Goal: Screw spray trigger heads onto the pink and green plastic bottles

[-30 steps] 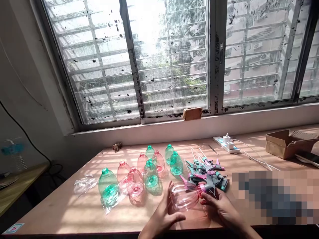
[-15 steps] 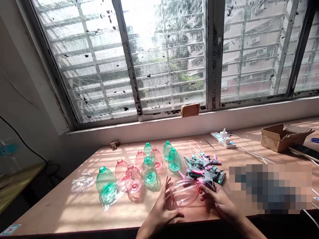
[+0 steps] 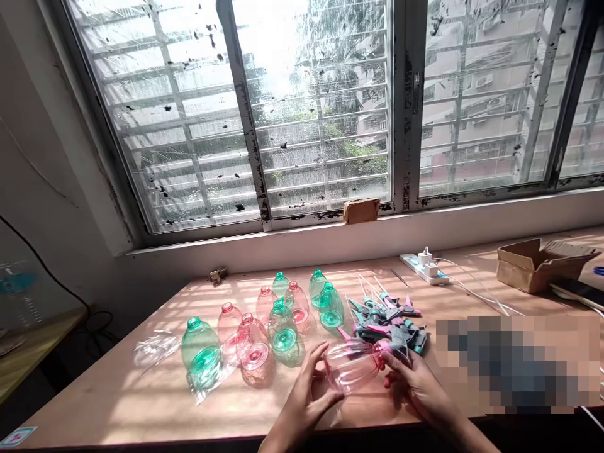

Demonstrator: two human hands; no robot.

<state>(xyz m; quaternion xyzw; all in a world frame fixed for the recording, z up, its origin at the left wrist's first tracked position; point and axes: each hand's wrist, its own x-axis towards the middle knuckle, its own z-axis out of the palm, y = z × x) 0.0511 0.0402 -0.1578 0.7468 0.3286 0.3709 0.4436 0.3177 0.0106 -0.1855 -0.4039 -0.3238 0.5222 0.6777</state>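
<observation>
A clear pink plastic bottle (image 3: 352,370) lies on its side on the wooden table (image 3: 117,402), held between both hands. My left hand (image 3: 309,396) cups its rounded base, fingers curled round it. My right hand (image 3: 415,384) grips the neck end, where a grey and pink trigger sprayer head (image 3: 395,347) sits on the bottle. Just behind lies a pile of loose trigger sprayers (image 3: 384,318) with white dip tubes. To the left stand several empty green bottles (image 3: 201,352) and pink bottles (image 3: 252,349), uncapped.
A crumpled clear plastic bag (image 3: 153,349) lies at the table's left. A white power strip (image 3: 425,267) with a charger and cable sits near the window sill. An open cardboard box (image 3: 535,264) stands at the far right. A blurred patch covers the right front of the table.
The view has shifted slightly. Both hands have stayed on the pink bottle, turning it a little; the left fingers have closed further round its base.
</observation>
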